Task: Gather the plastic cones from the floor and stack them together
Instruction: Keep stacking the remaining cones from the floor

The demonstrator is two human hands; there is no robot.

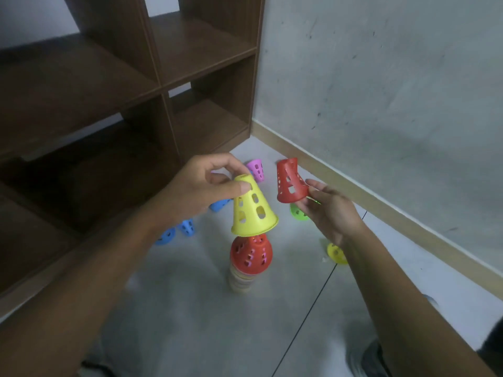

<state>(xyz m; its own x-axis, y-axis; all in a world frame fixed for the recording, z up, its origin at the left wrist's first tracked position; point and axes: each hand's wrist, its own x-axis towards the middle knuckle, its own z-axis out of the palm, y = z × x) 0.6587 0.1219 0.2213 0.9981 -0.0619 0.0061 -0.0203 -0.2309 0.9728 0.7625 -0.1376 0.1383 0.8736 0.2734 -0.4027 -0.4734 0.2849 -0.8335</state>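
Two cones in hand above one stack; six loose cones counted on the floor.

Left hand (201, 186) pinches the tip of one yellow cone (253, 208), thumb and fingertips clamped, directly over the stack (249, 261), red cone on top. Right hand (330, 210) holds one red cone (290, 182) by its rim, fingers curled, at 2 o'clock from the stack. Floor (190, 308): three blue cones (187, 227) at 10 o'clock, one purple cone (257, 170) at 12, one green cone (298, 212) at 2, one yellow cone on the floor (337, 253) at 3. Brown shelf unit (130, 85) at 11.
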